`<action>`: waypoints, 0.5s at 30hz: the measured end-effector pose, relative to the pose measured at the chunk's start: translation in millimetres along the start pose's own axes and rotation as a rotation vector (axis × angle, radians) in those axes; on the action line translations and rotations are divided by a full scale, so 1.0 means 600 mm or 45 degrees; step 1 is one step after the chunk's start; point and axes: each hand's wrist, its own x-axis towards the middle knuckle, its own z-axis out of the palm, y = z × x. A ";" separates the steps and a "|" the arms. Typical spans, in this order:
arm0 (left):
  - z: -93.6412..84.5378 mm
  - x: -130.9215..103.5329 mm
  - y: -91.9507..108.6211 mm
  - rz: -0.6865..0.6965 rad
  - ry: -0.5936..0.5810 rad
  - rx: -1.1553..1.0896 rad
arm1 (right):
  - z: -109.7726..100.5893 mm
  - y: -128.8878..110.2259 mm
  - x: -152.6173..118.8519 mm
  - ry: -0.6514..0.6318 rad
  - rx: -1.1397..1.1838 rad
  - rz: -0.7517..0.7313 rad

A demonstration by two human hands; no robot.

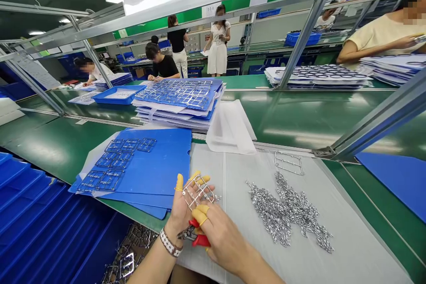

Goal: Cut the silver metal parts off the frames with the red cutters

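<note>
Farthest left of the fingers, below the bench edge, loose frames (128,264) lie in a heap beside a blue bin (26,222). Nearer, left of and beyond the left fingertips, rows of dark-looking frames (115,159) sit on a blue sheet (166,159). The left hand (181,208) holds a chrome frame (199,191) across its palm and fingers, the thumb beside the frame's left edge; a few small pieces (214,197) show by the fingers at its right. The right hand (228,235) has its lower fingers closed round red-handled cutters (195,234), while its capped thumb and forefinger meet the frame's near edge.

The frame should be light and fairly stiff, though its thin bars could bend or snap — and the shiny finish is probably slippery. Its outer rails, near the corners, look the safest hold.

Right of the right fingers, well apart, shiny small parts (279,213) lie heaped on a grey mat (233,168), with a bare frame (289,162) just beyond them.
</note>
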 end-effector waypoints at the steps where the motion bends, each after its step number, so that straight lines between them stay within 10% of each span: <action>1: -0.001 -0.001 -0.001 0.018 0.014 0.004 | -0.007 0.000 -0.001 -0.005 0.013 0.045; 7: -0.009 -0.007 -0.015 0.159 0.066 0.130 | -0.048 0.011 0.025 -0.198 -0.247 0.584; 15: -0.017 -0.005 -0.029 0.183 0.103 0.226 | -0.057 0.006 0.046 -0.433 -0.301 0.710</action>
